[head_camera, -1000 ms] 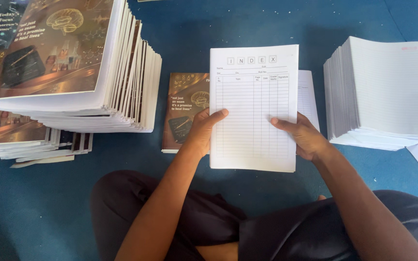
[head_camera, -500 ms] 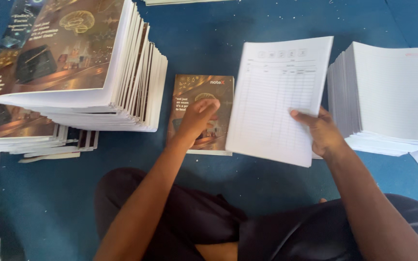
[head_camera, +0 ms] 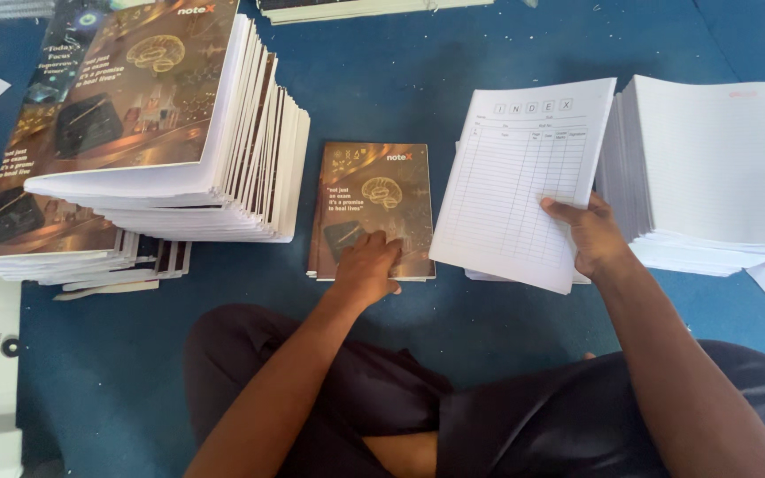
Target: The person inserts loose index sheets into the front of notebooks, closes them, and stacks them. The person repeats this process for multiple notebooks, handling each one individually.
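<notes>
Left hand point(head_camera: 367, 265) lies palm-down, fingers point(head_camera: 382, 241) curled flat on the lower edge of the brown cover point(head_camera: 374, 208), which sits on the blue floor point(head_camera: 436, 80) ahead of the crossed legs; pressing, nothing gripped. Right hand point(head_camera: 591, 237) holds the ruled pad point(head_camera: 524, 177) tilted just right of the cover (thumb on top, other fingers hidden beneath). White pad stack point(head_camera: 719, 168) further right, cover stack point(head_camera: 161, 133) to the left, both clear of the hands.

Blue floor mat point(head_camera: 453, 62): brown-cover notebook stacks point(head_camera: 161, 150) left, single notebook point(head_camera: 378, 199) centre, white page stack point(head_camera: 719, 168) right.
</notes>
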